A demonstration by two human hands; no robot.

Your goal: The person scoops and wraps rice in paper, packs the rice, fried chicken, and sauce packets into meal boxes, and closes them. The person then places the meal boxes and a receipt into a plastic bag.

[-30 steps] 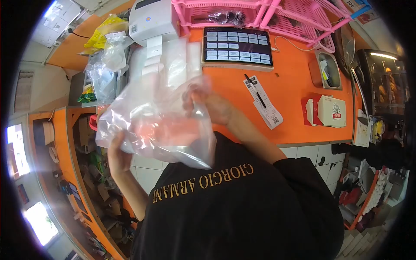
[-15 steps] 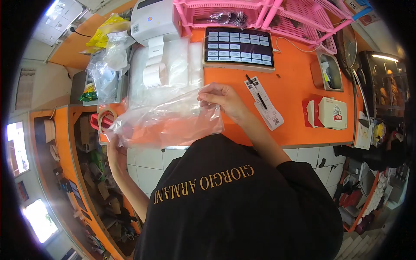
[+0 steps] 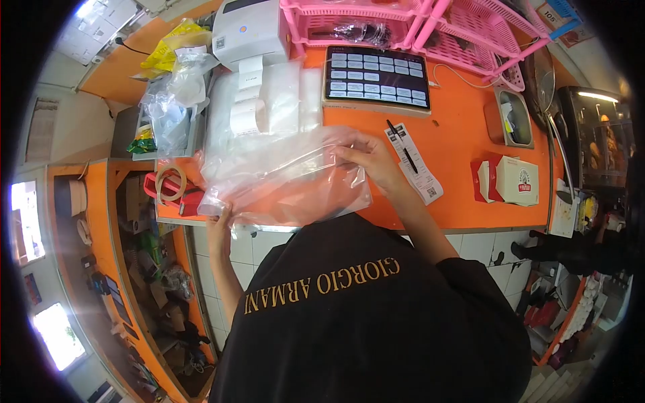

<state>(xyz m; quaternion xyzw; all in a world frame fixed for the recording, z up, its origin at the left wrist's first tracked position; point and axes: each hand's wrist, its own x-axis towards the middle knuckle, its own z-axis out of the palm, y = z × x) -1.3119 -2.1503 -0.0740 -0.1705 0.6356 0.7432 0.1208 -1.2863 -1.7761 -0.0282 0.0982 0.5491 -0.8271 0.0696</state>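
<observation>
A clear plastic bag (image 3: 289, 195) is stretched between my two hands over the front edge of the orange table. My left hand (image 3: 220, 225) pinches its lower left corner. At the bag's upper right, my right hand (image 3: 368, 158) grips the edge between thumb and fingers. Behind the bag lies a stack of clear plastic bags (image 3: 282, 101), with a curled paper strip (image 3: 247, 117) from the white printer (image 3: 247, 33) on top. A red tape dispenser (image 3: 191, 200) with a tape roll (image 3: 170, 184) sits left of the bag.
A tablet (image 3: 377, 77) stands at the back below pink baskets (image 3: 356, 20). A pen (image 3: 410, 160) lies on a receipt (image 3: 420, 171) to the right. Farther right are small boxes (image 3: 517, 180) and a metal container (image 3: 500, 121). A grey bin (image 3: 191, 138) holds plastic bags at the left.
The bag was raised and bulky near my chest; it has come down flatter over the table edge. My left hand has moved right, and my right hand also sits farther right.
</observation>
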